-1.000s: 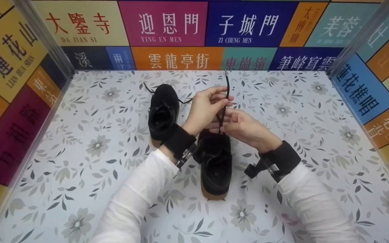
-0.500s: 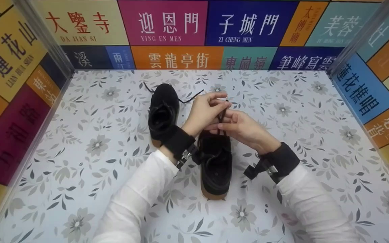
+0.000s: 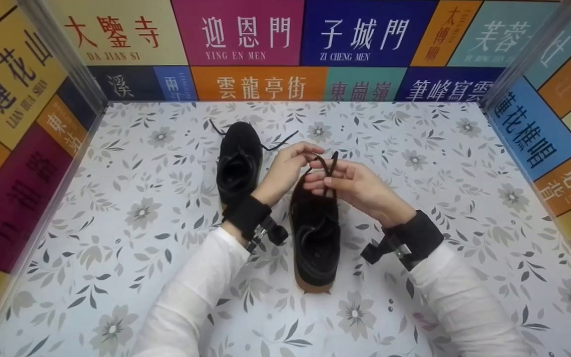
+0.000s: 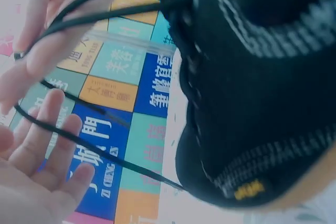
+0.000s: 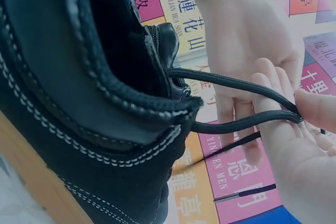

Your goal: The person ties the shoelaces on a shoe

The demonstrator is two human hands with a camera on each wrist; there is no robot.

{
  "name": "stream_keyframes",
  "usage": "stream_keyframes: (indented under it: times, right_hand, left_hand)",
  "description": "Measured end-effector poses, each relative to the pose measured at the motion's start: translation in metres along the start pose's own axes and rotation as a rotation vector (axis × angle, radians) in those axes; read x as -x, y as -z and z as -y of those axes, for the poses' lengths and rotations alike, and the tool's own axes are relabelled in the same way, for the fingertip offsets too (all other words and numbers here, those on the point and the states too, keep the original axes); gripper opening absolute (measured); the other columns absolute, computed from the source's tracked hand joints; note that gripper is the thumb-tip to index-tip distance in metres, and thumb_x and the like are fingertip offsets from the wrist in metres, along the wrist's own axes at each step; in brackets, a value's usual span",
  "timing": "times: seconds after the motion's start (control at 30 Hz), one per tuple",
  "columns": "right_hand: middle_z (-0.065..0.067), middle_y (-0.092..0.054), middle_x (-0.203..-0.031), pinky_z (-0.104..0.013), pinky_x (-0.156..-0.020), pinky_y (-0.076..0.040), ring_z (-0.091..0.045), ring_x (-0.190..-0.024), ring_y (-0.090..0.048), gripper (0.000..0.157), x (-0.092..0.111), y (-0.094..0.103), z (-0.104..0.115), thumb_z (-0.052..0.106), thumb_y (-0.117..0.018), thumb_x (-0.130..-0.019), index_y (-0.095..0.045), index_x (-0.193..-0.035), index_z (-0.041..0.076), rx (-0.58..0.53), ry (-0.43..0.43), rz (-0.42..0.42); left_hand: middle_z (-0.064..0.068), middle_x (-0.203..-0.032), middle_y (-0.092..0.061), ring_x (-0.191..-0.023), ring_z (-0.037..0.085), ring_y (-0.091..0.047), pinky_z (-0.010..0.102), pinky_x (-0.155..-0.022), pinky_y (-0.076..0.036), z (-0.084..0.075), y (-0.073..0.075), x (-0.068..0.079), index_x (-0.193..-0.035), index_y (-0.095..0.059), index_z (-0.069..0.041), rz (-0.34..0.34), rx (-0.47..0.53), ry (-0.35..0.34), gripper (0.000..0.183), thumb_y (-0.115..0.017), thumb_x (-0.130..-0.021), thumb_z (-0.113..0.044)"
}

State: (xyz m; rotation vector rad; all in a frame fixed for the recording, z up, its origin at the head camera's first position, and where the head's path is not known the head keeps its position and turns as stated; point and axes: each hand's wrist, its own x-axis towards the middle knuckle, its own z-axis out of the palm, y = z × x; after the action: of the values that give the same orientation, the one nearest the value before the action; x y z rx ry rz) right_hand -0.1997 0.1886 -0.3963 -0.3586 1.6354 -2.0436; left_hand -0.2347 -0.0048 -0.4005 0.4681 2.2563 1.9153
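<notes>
From where I stand, a wall of coloured panels with large Chinese characters rises at the left, beside a white tabletop printed with grey flowers and leaves. The farther shoe, black with a tan sole, stands upright on it, toe pointing away from the person, its thin lace ends trailing to both sides. Next comes the left hand, reaching in from a white sleeve and a black wrist strap; its fingers are spread and slightly bent, close to a dark lace strand but pinching nothing. In the middle, nearer the person, the second black shoe stands upright on the tabletop, toe also away. Its black laces rise from the front in two strands to the right hand, whose thumb pinches them against its fingers; a metal-looking tip dangles below. The right wrist also wears a black strap below a white sleeve. More panels stand at the far right.
</notes>
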Motion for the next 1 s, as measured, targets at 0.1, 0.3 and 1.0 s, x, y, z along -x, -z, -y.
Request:
stream_keyframes:
  times: [0.1, 0.3, 1.0]
  right_hand:
    - [-0.003, -0.08, -0.112, -0.029, -0.101, -0.061, -0.016, -0.106, -0.078, 0.043, 0.001, 0.0, 0.0, -0.011, -0.043, -0.106, -0.042, -0.149, -0.013, -0.013, 0.0, -0.008]
    - [-0.004, -0.08, -0.111, -0.028, -0.1, -0.061, -0.015, -0.105, -0.078, 0.04, 0.001, 0.001, -0.001, -0.013, -0.043, -0.105, -0.046, -0.145, -0.011, -0.034, 0.004, -0.018]
    - [-0.001, -0.081, -0.109, -0.025, -0.095, -0.061, -0.012, -0.1, -0.078, 0.044, 0.002, 0.003, -0.004, -0.006, -0.045, -0.108, -0.04, -0.152, -0.014, 0.006, -0.016, -0.093]
  left_hand:
    - [0.025, -0.123, -0.075, -0.122, 0.034, -0.068, 0.04, -0.111, -0.051, 0.007, 0.005, 0.002, -0.131, -0.068, 0.005, 0.056, -0.071, -0.021, 0.046, -0.048, -0.089, 0.008]
    - [0.024, -0.134, -0.072, -0.13, 0.038, -0.066, 0.051, -0.118, -0.05, 0.024, 0.01, 0.008, -0.137, -0.064, 0.005, 0.116, -0.248, -0.056, 0.049, -0.058, -0.088, 0.008]
    - [0.014, -0.1, -0.083, -0.093, 0.03, -0.08, 0.045, -0.085, -0.062, 0.049, 0.012, 0.032, -0.103, -0.08, 0.0, -0.279, -0.503, -0.229, 0.012, -0.075, -0.098, -0.009]
